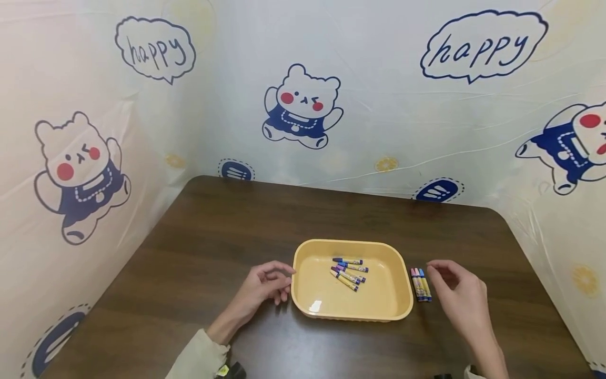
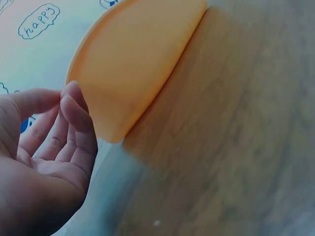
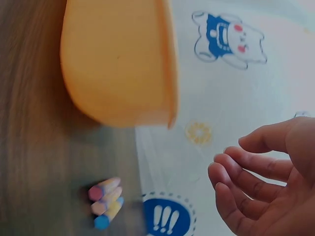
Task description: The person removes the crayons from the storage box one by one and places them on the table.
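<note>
A yellow plastic tray (image 1: 312, 302) stands on the table with several crayons (image 1: 347, 276) lying loosely inside it. My left hand (image 1: 265, 287) is at the tray's left side, loosely bent, its index finger and thumb tips right at the rim; the left wrist view shows those fingertips overlapping the tray's edge. To the right of the tray, three crayons (image 1: 420, 285) lie side by side on the table, with pink, pale pink and blue tips. Just right of them my right hand (image 1: 461, 300) hovers with loosely curved fingers, holding nothing; the right wrist view shows a gap between thumb and fingers.
A dark wooden table (image 1: 227, 221) with rounded corners carries everything. Pale curtains (image 1: 379, 116) printed with bears and the word "happy" enclose its back and both sides.
</note>
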`<state>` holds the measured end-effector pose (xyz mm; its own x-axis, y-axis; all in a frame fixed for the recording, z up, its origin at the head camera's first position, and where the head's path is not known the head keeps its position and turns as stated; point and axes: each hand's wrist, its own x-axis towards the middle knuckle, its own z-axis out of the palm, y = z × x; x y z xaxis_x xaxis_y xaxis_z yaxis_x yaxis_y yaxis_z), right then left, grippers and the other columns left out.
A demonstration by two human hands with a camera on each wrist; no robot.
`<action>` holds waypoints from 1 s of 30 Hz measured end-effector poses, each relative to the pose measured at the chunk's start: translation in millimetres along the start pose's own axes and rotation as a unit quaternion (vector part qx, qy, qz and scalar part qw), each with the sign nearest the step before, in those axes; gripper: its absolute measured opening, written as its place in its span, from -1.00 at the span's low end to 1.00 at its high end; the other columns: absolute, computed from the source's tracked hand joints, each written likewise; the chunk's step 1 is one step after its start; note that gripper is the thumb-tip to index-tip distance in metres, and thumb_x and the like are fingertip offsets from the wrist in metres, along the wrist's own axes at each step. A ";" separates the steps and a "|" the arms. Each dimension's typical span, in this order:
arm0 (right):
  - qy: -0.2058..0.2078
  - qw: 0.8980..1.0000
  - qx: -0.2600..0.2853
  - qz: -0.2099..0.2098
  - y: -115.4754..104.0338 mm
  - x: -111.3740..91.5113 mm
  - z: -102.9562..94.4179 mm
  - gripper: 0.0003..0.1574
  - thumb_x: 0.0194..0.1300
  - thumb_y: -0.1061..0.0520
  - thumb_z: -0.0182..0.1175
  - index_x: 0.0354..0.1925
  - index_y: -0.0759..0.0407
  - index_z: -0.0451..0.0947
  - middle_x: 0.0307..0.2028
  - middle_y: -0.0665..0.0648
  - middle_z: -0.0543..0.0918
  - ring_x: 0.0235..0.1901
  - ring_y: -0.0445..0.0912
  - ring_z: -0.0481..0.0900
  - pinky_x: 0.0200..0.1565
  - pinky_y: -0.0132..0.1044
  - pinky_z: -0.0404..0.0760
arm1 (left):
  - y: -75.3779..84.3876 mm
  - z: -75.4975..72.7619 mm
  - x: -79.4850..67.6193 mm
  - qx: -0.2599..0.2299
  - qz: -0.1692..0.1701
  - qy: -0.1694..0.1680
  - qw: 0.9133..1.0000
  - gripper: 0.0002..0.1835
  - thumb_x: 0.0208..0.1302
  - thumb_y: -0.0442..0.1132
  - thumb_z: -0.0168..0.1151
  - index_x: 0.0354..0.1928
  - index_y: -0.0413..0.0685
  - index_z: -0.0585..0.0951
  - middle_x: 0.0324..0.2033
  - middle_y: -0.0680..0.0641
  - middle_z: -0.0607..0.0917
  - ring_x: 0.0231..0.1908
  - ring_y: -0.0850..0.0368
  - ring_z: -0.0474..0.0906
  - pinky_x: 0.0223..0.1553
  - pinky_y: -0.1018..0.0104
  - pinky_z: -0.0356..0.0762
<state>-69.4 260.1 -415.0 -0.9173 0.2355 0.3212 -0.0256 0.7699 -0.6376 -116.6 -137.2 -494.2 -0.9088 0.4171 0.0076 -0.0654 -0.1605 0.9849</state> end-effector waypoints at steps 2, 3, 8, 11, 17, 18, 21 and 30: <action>-0.002 1.000 0.007 -0.020 -6.5 -0.8 0.5 -0.87 0.38 0.08 0.27 -0.20 0.08 0.71 -0.33 0.06 0.74 -0.41 -0.33 0.56 -0.39 -0.60 0.47 | 0.1 1.2 -0.2 -0.008 -0.011 -0.006 1.000 -0.60 0.41 -0.28 0.22 0.09 -0.49 0.45 -0.48 -0.09 0.67 -0.53 0.13 0.60 -0.54 0.39 0.55; -0.003 0.999 0.011 -0.031 -9.1 -1.1 1.5 -0.88 0.37 0.09 0.27 -0.20 0.08 0.70 -0.34 0.05 0.74 -0.41 -0.32 0.57 -0.38 -0.60 0.47 | 0.2 2.0 -0.4 -0.011 -0.015 -0.010 1.000 -0.59 0.42 -0.25 0.21 0.10 -0.50 0.44 -0.49 -0.09 0.66 -0.53 0.13 0.60 -0.53 0.39 0.56; -0.018 0.997 0.035 -0.070 -16.6 -3.3 11.7 -0.93 0.34 0.15 0.30 -0.21 0.09 0.70 -0.36 -0.02 0.72 -0.42 -0.26 0.58 -0.39 -0.55 0.49 | 0.6 5.4 -1.9 -0.012 -0.010 -0.011 1.000 -0.61 0.45 -0.23 0.17 0.08 -0.49 0.47 -0.50 -0.12 0.66 -0.54 0.12 0.60 -0.54 0.37 0.56; -0.029 0.994 0.045 -0.098 -19.4 -2.9 20.3 -0.92 0.28 0.23 0.34 -0.22 0.13 0.70 -0.36 -0.03 0.70 -0.42 -0.25 0.59 -0.37 -0.52 0.53 | 0.4 7.1 -1.6 -0.008 -0.005 -0.008 1.000 -0.66 0.45 -0.29 0.15 0.09 -0.47 0.47 -0.49 -0.13 0.66 -0.53 0.11 0.61 -0.54 0.37 0.55; -0.091 0.983 0.027 -0.155 -36.0 4.2 40.0 -0.86 0.21 0.30 0.38 -0.24 0.13 0.69 -0.38 -0.05 0.67 -0.38 -0.23 0.57 -0.32 -0.28 0.63 | -1.6 10.6 -0.4 -0.023 0.009 0.002 1.000 -0.64 0.44 -0.31 0.16 0.03 -0.59 0.45 -0.54 -0.11 0.66 -0.59 0.13 0.59 -0.58 0.38 0.57; -0.107 0.981 0.024 -0.162 -40.1 6.1 43.8 -0.86 0.21 0.30 0.38 -0.24 0.13 0.69 -0.37 -0.06 0.66 -0.37 -0.22 0.57 -0.31 -0.24 0.64 | -1.6 11.1 -0.3 -0.027 0.011 0.005 1.000 -0.63 0.43 -0.31 0.17 0.01 -0.60 0.45 -0.55 -0.11 0.66 -0.61 0.14 0.59 -0.59 0.38 0.57; -0.157 0.971 0.024 -0.178 -51.4 13.7 57.1 -0.88 0.22 0.29 0.36 -0.23 0.16 0.69 -0.34 -0.02 0.67 -0.32 -0.19 0.60 -0.25 -0.14 0.67 | -0.9 11.9 -0.7 -0.033 0.015 0.015 0.999 -0.64 0.43 -0.31 0.17 -0.01 -0.59 0.47 -0.56 -0.10 0.65 -0.61 0.15 0.57 -0.60 0.39 0.55; -0.212 0.961 0.014 -0.176 -61.0 25.6 97.4 -0.86 0.20 0.31 0.34 -0.21 0.23 0.68 -0.35 0.03 0.67 -0.35 -0.18 0.58 -0.26 -0.23 0.65 | -1.1 11.9 -0.6 -0.060 0.006 0.035 0.998 -0.65 0.43 -0.28 0.17 -0.02 -0.54 0.46 -0.56 -0.08 0.62 -0.60 0.17 0.52 -0.58 0.39 0.50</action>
<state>-130.1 161.4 -436.1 -0.9293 -0.3039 0.2100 -0.3691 0.7397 -0.5628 -111.1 -126.7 -493.3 -0.9360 0.3520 0.0028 -0.1000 -0.2733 0.9567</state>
